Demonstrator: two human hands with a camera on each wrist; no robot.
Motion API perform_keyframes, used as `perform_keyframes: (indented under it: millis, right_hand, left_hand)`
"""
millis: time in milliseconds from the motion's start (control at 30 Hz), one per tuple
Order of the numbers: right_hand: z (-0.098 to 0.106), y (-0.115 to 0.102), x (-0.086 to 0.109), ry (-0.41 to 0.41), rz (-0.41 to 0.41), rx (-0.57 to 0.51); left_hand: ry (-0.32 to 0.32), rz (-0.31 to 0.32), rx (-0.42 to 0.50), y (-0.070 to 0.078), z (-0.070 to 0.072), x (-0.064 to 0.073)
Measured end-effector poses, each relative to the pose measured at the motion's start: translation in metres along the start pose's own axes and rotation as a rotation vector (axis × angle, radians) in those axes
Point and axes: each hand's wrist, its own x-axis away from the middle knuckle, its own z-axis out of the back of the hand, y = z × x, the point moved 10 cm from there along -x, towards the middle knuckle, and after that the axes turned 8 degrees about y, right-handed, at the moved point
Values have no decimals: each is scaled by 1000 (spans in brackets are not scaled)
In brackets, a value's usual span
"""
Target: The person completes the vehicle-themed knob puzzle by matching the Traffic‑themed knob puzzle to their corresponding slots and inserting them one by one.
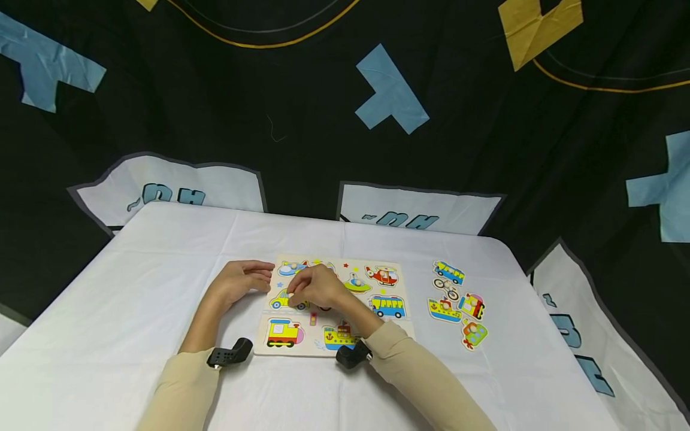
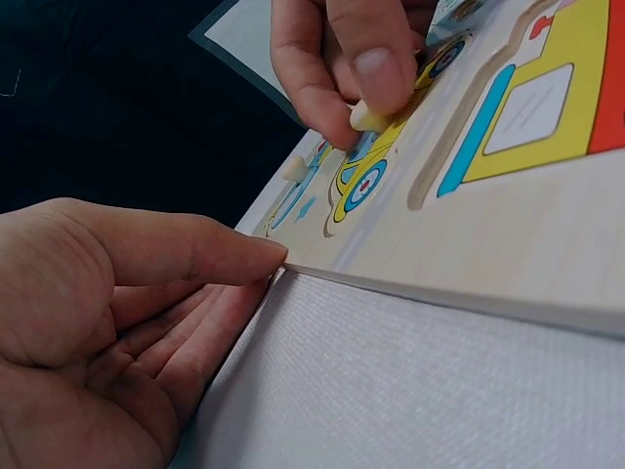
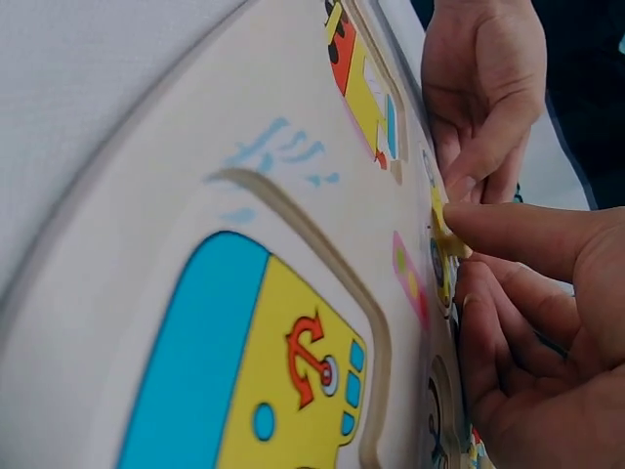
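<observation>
A wooden peg puzzle board [image 1: 314, 344] with printed vehicle pictures lies on the white table. My right hand [image 1: 322, 287] is over its left middle, pinching the pale knob [image 2: 367, 117] of the yellow car piece [image 2: 376, 161] between thumb and fingers. The car lies at its picture place on the board; whether it is fully seated, I cannot tell. At the board's left edge my left hand [image 1: 241, 280] rests, its fingertips touching the edge. An airplane piece [image 1: 293, 269] with a knob sits at the top left. Part of the top row is hidden behind my right hand.
Right of the board lie several loose pieces: a bus [image 1: 448, 273], a bicycle [image 1: 446, 288], a ship [image 1: 444, 310], a train [image 1: 471, 306] and a green-and-red piece [image 1: 474, 334]. A dark curtain [image 1: 302, 131] hangs behind the table [image 1: 162, 257].
</observation>
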Motion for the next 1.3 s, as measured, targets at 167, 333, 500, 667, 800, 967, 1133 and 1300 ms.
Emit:
perform_keyframes:
  millis: [167, 333, 500, 667, 800, 967, 1133, 1300]
  right_hand:
    - [10, 1, 3, 34, 0, -29]
    - [29, 2, 10, 53, -7, -28]
    - [56, 10, 18, 88, 1, -11]
    - [88, 25, 27, 141, -6, -25]
    - [116, 38, 36, 195, -25, -17]
    - [150, 58, 47, 266, -64, -4]
    - [183, 85, 58, 329, -136, -24]
    - [210, 107, 71, 362, -186, -32]
  left_hand:
    - [7, 14, -34, -3, 1, -1]
    - [16, 22, -40, -4, 0, -1]
    - [18, 23, -45, -3, -1, 0]
    - [14, 19, -47, -2, -2, 1]
    - [12, 12, -54, -2, -1, 2]
    - [10, 8, -52, -2, 0, 1]
    - [9, 18, -59, -4, -1, 0]
    - [13, 24, -56, -5, -1, 1]
